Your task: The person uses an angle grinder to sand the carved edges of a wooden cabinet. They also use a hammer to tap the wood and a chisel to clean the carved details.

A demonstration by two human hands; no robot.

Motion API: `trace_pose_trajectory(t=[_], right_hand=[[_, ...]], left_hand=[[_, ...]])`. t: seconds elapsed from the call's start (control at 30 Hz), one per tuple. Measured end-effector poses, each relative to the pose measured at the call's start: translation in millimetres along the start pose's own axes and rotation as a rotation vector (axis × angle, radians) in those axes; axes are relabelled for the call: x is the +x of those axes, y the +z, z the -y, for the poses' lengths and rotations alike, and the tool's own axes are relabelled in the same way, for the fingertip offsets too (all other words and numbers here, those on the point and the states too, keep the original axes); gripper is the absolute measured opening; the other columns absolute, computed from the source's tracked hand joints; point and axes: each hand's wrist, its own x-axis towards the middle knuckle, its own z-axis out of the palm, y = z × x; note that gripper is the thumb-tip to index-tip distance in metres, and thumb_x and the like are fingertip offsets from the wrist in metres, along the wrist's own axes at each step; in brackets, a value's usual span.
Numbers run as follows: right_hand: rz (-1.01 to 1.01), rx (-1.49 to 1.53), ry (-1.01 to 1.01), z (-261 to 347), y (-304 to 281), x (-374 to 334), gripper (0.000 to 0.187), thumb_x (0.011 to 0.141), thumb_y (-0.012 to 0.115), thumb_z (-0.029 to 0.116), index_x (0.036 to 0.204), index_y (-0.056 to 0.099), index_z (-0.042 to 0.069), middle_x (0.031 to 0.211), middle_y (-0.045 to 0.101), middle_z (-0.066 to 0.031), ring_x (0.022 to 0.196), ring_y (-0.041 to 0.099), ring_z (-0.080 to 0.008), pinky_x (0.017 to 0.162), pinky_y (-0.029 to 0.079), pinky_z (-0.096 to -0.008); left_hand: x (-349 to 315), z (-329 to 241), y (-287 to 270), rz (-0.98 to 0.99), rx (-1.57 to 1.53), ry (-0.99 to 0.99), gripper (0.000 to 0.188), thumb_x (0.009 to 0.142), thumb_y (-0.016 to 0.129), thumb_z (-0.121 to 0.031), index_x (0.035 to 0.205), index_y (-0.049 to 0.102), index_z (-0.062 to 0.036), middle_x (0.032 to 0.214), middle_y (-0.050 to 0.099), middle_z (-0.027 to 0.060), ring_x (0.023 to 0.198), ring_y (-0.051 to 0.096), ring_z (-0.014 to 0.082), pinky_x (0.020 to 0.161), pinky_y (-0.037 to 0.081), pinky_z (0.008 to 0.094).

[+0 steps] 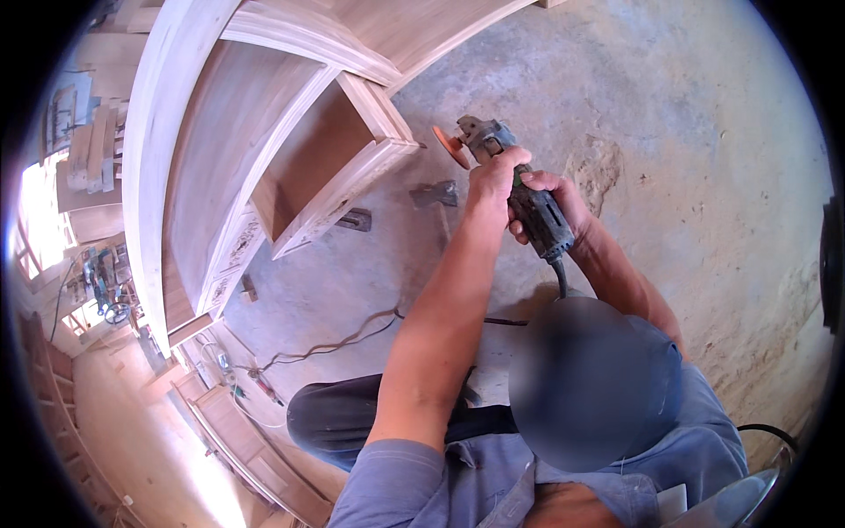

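With both hands I hold a dark, worn angle grinder [541, 224] over the floor. My left hand [499, 180] is closed around its front, just behind the gear head. My right hand [562, 198] grips the body further back, fingers wrapped underneath. An orange disc [451, 148] sits on the grinder's head, facing left. A small gap shows between the disc and the corner of a pale wooden cabinet piece [352, 189] with an open compartment. From the grinder's rear a black cord [561, 277] runs down.
Large pale wooden furniture [238, 114] curves across the upper left. On the concrete floor lie a hammer-like tool [434, 194], a dark flat object [355, 220] and a trailing cable [352, 339]. A blurred dark blue rounded shape [598, 387] lies below my right forearm. A wooden panel [255, 449] is lower left.
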Motion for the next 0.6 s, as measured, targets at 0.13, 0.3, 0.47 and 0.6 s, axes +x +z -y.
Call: trace_pose_trajectory(t=[0.13,0.3,0.47,0.6], right_hand=[[0.003,-0.021,0.068,-5.9,6.9,12.8,0.043,0.091,0.057,0.038,0.101,0.063,-0.004,0.082,0.066,-0.0174,0.065,0.066,-0.0300,0.058,0.056,-0.0434],[0.057,-0.045,0.110,-2.3,20.7,8.7,0.045,0.091,0.055,0.038,0.102,0.062,-0.005,0.083,0.068,-0.0189,0.064,0.067,-0.0304,0.057,0.055,-0.0420],[0.191,-0.140,0.018,1.6,56.9,-17.9,0.047,0.088,0.057,0.038,0.106,0.061,-0.005,0.084,0.067,-0.0178,0.065,0.066,-0.0289,0.057,0.054,-0.0402],[0.241,-0.056,-0.101,-3.7,61.7,-39.2,0.055,0.083,0.061,0.037,0.119,0.057,-0.005,0.088,0.065,-0.0177,0.066,0.065,-0.0288,0.058,0.053,-0.0394]], left_hand=[[12.4,3.8,-25.7,0.028,-0.006,-0.051,0.042,0.073,0.078,-0.033,0.097,0.065,-0.0011,0.086,0.063,0.0102,0.064,0.059,0.0224,0.053,0.047,0.0386],[-15.0,-12.1,-27.5,0.003,-0.021,-0.012,0.045,0.074,0.078,-0.033,0.098,0.063,0.0019,0.086,0.063,0.0108,0.059,0.058,0.0207,0.047,0.044,0.0374],[-53.1,-20.3,-40.2,0.160,-0.096,0.128,0.038,0.083,0.074,-0.033,0.099,0.064,-0.0004,0.082,0.064,0.0077,0.054,0.057,0.0174,0.040,0.039,0.0327],[-70.3,5.4,-92.8,0.441,-0.388,0.419,0.022,0.096,0.061,-0.021,0.106,0.064,-0.0005,0.096,0.069,0.0109,0.078,0.067,0.0222,0.072,0.056,0.0341]])
